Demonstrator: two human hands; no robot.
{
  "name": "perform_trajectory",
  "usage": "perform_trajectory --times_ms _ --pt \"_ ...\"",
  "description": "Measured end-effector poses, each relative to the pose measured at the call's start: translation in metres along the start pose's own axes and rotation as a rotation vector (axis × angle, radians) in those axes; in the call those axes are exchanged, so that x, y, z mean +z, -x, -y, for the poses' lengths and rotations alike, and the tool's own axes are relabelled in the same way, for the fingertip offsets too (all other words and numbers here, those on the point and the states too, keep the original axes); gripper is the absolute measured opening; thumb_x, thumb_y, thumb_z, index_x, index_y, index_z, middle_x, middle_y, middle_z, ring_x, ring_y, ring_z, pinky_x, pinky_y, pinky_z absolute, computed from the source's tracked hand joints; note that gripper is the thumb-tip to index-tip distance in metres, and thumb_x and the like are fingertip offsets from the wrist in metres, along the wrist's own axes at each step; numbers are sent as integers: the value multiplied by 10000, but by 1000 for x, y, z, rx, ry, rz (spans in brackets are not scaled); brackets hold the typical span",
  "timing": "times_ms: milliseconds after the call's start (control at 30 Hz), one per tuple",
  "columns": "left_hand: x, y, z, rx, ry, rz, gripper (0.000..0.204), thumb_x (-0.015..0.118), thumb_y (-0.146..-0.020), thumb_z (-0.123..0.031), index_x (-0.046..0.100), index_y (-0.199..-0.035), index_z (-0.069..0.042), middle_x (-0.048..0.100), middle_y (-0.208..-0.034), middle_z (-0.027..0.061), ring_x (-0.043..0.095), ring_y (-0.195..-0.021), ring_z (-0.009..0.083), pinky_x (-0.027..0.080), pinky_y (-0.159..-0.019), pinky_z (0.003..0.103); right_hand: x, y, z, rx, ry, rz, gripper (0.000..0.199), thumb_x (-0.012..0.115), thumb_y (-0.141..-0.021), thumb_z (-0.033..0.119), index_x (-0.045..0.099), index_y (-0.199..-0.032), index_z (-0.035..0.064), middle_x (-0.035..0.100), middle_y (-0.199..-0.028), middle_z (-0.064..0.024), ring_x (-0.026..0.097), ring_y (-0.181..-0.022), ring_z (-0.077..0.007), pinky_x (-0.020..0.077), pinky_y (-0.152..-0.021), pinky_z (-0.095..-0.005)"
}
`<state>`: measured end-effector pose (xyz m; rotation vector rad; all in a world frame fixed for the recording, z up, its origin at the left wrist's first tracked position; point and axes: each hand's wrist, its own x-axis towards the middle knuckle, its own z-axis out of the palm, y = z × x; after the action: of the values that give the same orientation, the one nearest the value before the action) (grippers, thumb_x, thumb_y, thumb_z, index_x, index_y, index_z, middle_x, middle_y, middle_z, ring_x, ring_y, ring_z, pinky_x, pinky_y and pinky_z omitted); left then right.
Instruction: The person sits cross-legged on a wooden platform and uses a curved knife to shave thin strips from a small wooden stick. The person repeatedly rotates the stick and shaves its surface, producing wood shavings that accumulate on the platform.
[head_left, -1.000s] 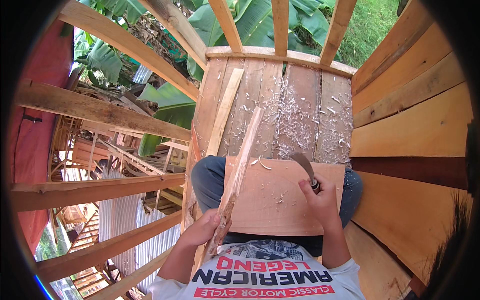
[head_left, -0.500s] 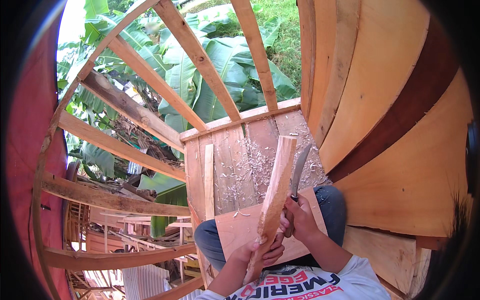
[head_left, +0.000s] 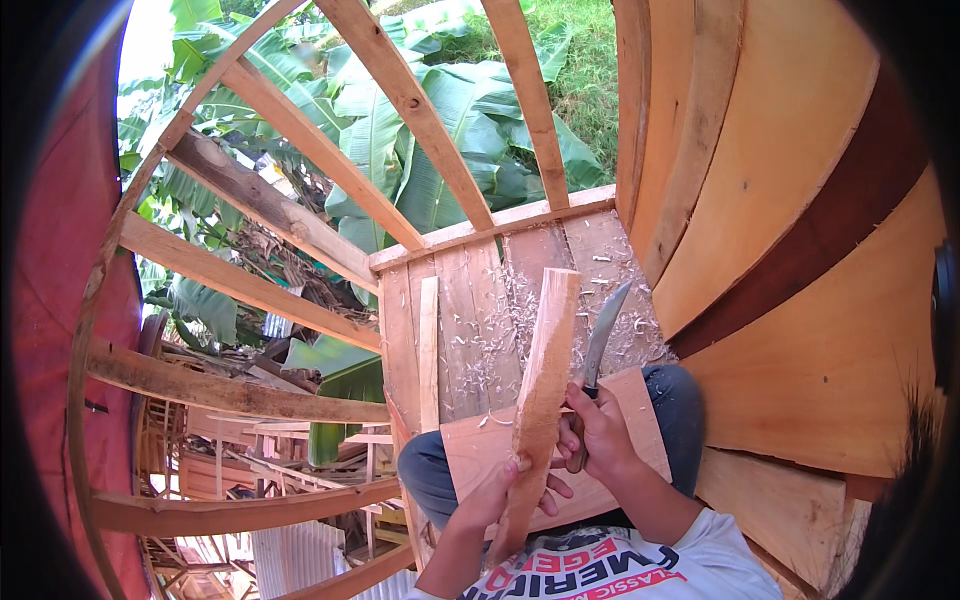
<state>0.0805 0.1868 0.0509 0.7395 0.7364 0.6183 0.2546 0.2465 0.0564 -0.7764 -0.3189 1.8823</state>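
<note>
A long, rough-hewn piece of wood (head_left: 545,375) stands tilted in front of my chest, its lower end close to my shirt. My left hand (head_left: 495,492) grips its lower part, thumb on the near face and fingers round behind. In my right hand (head_left: 603,432) is a knife (head_left: 604,330) with a curved blade and dark handle, held blade up to the right of the wood. The blade is apart from the wood, while the right fingertips reach the wood's edge. Beneath both hands a flat board (head_left: 480,445) lies across my lap.
Curled shavings cover the plank floor (head_left: 460,330) ahead, where a narrow wooden strip (head_left: 429,350) lies. An open frame of wooden slats (head_left: 290,225) rises on the left, with banana leaves (head_left: 440,130) beyond. Curved wooden panels (head_left: 800,350) wall the right side.
The piece of wood has turned a little more upright. The knife has tipped to the right, widening the gap to the wood, and my left fingers have loosened somewhat behind it.
</note>
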Motion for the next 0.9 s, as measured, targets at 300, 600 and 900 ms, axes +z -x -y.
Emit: perform_trajectory --times_ms 300,600,900 --pt "-10 0 10 19 54 -132 674 308 -996 -502 460 -1234 111 630 -1013 215 667 -898 294 551 -777 376 -8 -3 -4 -38 9 -2 228 600 -940 245 515 -854 52 475 -574 -2 445 -398 -74 386 -342 -226" --pt "-25 -1 26 49 -363 -376 403 456 -1005 -310 590 -1036 68 633 -856 42 554 -837 88 462 -746 256 -13 -1 -1 -44 30 -18 254 613 -933 262 497 -833 59 463 -559 1 437 -398 -77 390 -354 -232" --pt "21 -7 -4 208 -584 -509 378 729 -817 -218 560 -1056 23 658 -918 113 613 -865 142 481 -759 295 -23 0 -3 -95 60 -16 210 629 -918 217 470 -858 95 525 -712 -36 461 -418 -94 414 -360 -252"
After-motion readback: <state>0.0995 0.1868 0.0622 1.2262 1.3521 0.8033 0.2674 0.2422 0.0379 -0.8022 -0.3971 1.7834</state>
